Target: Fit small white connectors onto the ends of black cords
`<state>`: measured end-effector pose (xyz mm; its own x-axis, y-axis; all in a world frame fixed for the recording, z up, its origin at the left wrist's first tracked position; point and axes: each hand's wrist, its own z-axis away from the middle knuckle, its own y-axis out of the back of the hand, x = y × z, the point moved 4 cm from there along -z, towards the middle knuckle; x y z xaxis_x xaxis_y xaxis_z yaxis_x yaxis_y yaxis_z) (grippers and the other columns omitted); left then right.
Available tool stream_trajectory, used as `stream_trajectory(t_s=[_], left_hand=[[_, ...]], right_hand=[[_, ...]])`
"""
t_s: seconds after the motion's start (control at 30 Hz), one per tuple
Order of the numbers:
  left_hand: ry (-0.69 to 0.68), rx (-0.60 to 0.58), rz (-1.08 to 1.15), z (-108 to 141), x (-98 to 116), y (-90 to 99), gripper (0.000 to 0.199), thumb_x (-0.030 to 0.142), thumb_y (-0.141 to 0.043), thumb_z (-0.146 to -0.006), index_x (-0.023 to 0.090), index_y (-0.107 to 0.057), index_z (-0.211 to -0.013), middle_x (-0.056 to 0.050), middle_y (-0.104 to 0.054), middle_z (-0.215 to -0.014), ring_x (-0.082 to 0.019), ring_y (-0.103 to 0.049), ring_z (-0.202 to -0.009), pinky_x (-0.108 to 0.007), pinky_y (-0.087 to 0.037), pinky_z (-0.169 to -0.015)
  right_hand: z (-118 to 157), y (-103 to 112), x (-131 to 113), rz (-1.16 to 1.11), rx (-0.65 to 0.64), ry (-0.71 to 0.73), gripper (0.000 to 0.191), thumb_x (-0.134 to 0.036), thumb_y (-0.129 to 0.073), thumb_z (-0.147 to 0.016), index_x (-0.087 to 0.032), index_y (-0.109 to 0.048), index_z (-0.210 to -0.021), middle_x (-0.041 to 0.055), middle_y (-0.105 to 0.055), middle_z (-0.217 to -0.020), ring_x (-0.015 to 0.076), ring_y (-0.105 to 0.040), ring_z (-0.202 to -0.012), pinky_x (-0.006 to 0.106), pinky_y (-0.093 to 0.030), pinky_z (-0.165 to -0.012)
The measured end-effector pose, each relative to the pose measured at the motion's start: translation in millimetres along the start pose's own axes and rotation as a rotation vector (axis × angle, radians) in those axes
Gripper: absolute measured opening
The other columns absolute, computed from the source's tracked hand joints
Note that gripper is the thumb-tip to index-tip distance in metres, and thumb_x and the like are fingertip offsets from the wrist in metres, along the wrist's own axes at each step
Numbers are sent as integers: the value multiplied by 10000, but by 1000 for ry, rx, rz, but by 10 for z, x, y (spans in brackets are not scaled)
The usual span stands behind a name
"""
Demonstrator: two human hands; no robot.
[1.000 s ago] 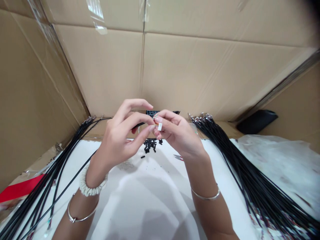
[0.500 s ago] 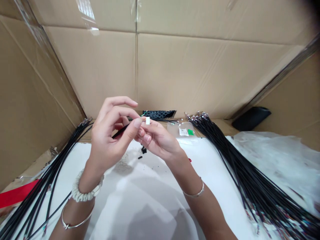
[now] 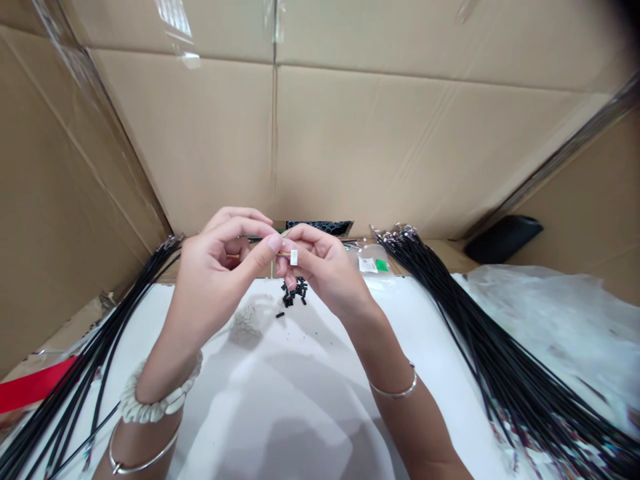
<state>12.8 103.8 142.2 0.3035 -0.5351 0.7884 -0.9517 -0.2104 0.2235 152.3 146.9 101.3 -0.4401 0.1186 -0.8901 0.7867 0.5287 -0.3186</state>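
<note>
Pinching a small white connector (image 3: 294, 257) between our curled left hand (image 3: 215, 257) and right hand (image 3: 325, 273), we cannot make out where its thin wires (image 3: 283, 254) go, since our fingers hide them. Loose black sleeves (image 3: 294, 292) lie just below on the white bench (image 3: 300, 400).

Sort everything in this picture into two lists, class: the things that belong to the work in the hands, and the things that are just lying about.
Part of the work: the left hand, the right hand, the small white connector, the short black sleeves, the left wire bundle, the right wire bundle.

Probably just lying about: the clear plastic bag, the black pouch, the red strip.
</note>
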Motion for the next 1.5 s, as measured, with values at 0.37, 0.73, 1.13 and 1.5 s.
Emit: stream_trajectory(t_s=[0.37,0.73,1.13,1.5], left_hand=[[-200,47,-87,27,35,-15,88,292,-764,-874,214,-753,-835,-49,-692,-1031,-79,-552,-639,-205,-401,-451],[-426,110,-312,94,120,-47,44,230,-716,-912,222,-725,-869,-56,-676,-1107,-74,-501,-584,-278,-431,-490],[-226,15,-94,33,67,-54,132,350,-770,-886,226,-767,-842,-55,-715,-1042,-95,-587,-660,-230,-428,-477],[-61,-2,132,35,9,-52,127,330,-809,-842,212,-777,-808,-68,-724,-1084,-114,-647,-764,-195,-427,-493]], right_hand=[[205,23,-357,460,270,322,119,-315,-705,-932,-255,-742,-836,15,-711,-1047,162,-650,-1030,288,-492,-860],[250,-12,-406,512,288,343,93,-265,-735,-908,-260,-754,-817,29,-743,-1099,201,-661,-1103,337,-515,-896],[289,-57,-451,623,302,506,98,-231,-734,-913,-287,-752,-835,29,-764,-1132,241,-657,-1150,416,-517,-947],[284,-97,-409,554,299,455,119,-232,-714,-922,-262,-712,-807,33,-757,-1169,237,-652,-1163,413,-487,-982]])
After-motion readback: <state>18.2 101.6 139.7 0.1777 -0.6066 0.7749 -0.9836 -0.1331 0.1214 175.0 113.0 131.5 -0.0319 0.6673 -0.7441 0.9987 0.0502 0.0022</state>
